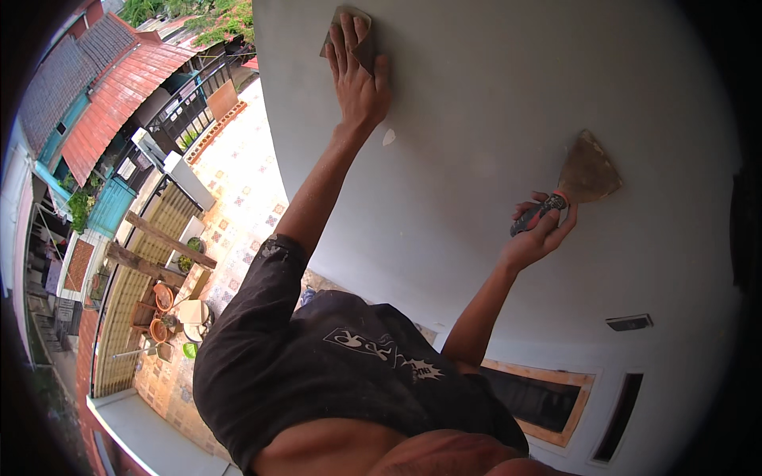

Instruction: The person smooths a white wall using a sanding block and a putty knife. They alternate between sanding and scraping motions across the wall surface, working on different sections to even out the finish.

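Note:
High on the grey wall, my left hand is pressed flat with its fingers stretched upward. Under and between those fingers is a brownish-grey square sheet that looks like sandpaper, held against the wall. Lower and to the right, my right hand grips a putty knife by its black and red handle. Its wide, stained blade points up and lies close to the wall; whether it touches cannot be told. A small pale patch marks the wall just below my left wrist.
A wood-framed window and a small dark wall fixture are at lower right. To the left lies a tiled yard with clay pots, wooden beams and a dark gate. Red-roofed houses stand beyond.

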{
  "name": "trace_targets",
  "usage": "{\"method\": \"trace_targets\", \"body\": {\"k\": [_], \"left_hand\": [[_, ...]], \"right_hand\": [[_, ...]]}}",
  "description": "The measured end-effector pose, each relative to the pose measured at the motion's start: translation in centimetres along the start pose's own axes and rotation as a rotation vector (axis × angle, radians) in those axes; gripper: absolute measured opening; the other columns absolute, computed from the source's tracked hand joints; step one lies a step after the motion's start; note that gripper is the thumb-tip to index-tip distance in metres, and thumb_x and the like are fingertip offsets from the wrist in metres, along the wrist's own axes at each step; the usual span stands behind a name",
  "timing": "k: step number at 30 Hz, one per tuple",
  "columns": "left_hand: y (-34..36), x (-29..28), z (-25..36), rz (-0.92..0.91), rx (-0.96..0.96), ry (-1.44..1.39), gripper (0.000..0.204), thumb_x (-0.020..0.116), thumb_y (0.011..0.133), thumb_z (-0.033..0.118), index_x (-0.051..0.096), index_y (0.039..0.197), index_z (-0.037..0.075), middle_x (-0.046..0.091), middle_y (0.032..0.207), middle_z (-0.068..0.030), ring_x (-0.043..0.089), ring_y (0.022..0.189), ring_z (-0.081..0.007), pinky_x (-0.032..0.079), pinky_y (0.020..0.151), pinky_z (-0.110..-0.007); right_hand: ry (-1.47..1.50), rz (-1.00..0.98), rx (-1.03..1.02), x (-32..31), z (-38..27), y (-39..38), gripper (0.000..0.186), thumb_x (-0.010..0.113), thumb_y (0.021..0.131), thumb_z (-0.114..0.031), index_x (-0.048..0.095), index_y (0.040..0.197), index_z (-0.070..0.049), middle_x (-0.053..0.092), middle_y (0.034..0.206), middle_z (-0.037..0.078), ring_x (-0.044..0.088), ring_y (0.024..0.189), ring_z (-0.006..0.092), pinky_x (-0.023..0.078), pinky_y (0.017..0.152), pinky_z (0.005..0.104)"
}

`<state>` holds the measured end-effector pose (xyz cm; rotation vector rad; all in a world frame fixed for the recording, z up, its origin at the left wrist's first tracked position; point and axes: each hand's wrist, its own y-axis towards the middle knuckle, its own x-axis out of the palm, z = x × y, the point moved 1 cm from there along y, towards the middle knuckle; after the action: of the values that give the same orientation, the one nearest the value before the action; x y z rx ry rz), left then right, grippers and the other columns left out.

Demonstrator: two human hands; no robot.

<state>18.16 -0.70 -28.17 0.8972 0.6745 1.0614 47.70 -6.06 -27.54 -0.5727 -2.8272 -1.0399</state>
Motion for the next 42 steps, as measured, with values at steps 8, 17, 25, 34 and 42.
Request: {"method": "trace_targets", "body": {"k": [8, 17, 25, 34, 42], "left_hand": [[-14.7, 2.3, 0.1, -0.493, 0.213, 0.122, 0.076, 0.060, 0.096, 0.034, 0.024, 0.161, 0.023, 0.020, 0.168, -0.0052, 0.012, 0.156, -0.0320, 0.006, 0.127, -0.053], [-14.2, 2.6, -2.1, -0.208, 0.074, 0.061, 0.075, 0.053, 0.097, 0.029, 0.019, 0.161, 0.010, 0.015, 0.168, -0.0159, 0.005, 0.155, -0.0414, 0.004, 0.124, -0.057], [-8.2, 1.1, -2.9, -0.011, -0.125, -0.021, 0.067, 0.044, 0.100, 0.023, 0.019, 0.160, 0.007, 0.015, 0.168, -0.0166, 0.006, 0.155, -0.0401, 0.004, 0.124, -0.057], [-11.8, 0.9, -3.3, -0.320, 0.003, 0.064, 0.069, 0.043, 0.100, 0.024, 0.016, 0.160, 0.005, 0.010, 0.168, -0.0187, 0.001, 0.155, -0.0414, 0.002, 0.124, -0.057], [-12.8, 1.6, -3.0, -0.315, 0.007, 0.064, 0.069, 0.045, 0.100, 0.027, 0.018, 0.162, 0.011, 0.010, 0.170, -0.0128, 0.002, 0.156, -0.0364, 0.001, 0.125, -0.056]], "right_hand": [[0.011, 0.025, 0.212, 1.3, 2.1, 0.8, 0.033, 0.038, 0.097, -0.015, 0.041, 0.128, -0.004, 0.059, 0.081, 0.012, 0.054, 0.058, 0.0161, 0.038, 0.047, 0.0271], [-0.022, 0.003, -0.047, 2.0, 4.0, 1.4, 0.030, 0.038, 0.093, -0.016, 0.044, 0.119, -0.002, 0.056, 0.067, 0.010, 0.050, 0.052, 0.0162, 0.036, 0.047, 0.0285], [0.045, 0.077, -0.200, 2.2, 5.5, 1.6, 0.032, 0.040, 0.091, -0.023, 0.047, 0.114, -0.002, 0.057, 0.067, 0.011, 0.050, 0.049, 0.0174, 0.036, 0.045, 0.0277], [0.059, 0.088, -0.249, 2.1, 6.4, 1.5, 0.035, 0.041, 0.087, -0.022, 0.048, 0.112, 0.001, 0.052, 0.061, 0.008, 0.049, 0.047, 0.0167, 0.033, 0.042, 0.0251], [0.025, 0.082, -0.318, 1.9, 6.9, 1.7, 0.034, 0.040, 0.089, -0.022, 0.046, 0.111, 0.003, 0.047, 0.059, 0.006, 0.046, 0.045, 0.0156, 0.033, 0.040, 0.0252]]}}
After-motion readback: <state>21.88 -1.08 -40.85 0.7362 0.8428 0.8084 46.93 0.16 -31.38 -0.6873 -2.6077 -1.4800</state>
